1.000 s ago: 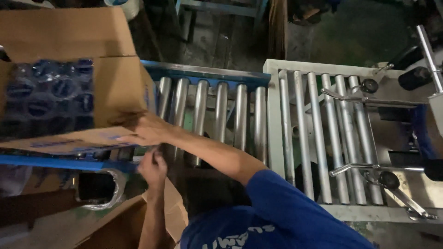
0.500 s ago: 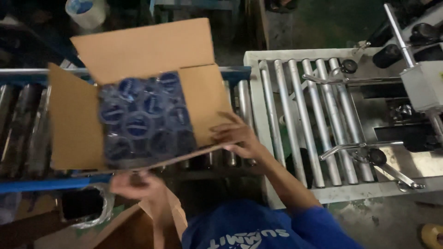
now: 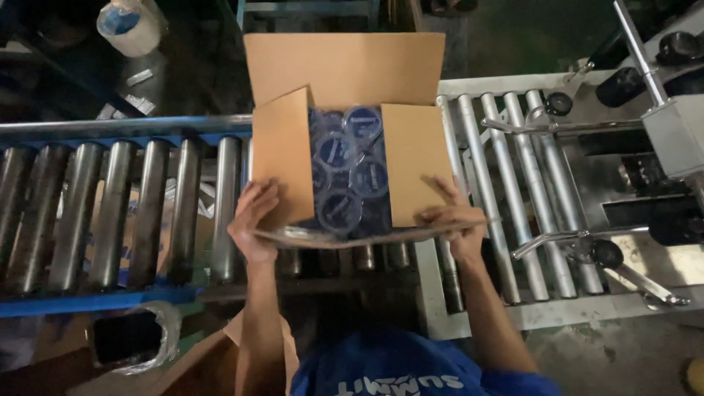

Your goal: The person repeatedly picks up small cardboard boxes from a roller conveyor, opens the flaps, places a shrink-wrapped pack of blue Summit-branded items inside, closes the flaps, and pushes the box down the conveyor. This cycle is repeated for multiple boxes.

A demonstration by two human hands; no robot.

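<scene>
My left hand gripping the box at its near left flap, my right hand gripping its near right flap, blue lids inside, box on rollers

Single head cam, worn by the person, looks almost straight down. Close range: both forearms enter from the bottom edge and the blue shirt fills the bottom of frame. The open cardboard box sits mid-frame on the roller conveyor, which runs left to right across frame. No second view, so nothing is shared.
</scene>
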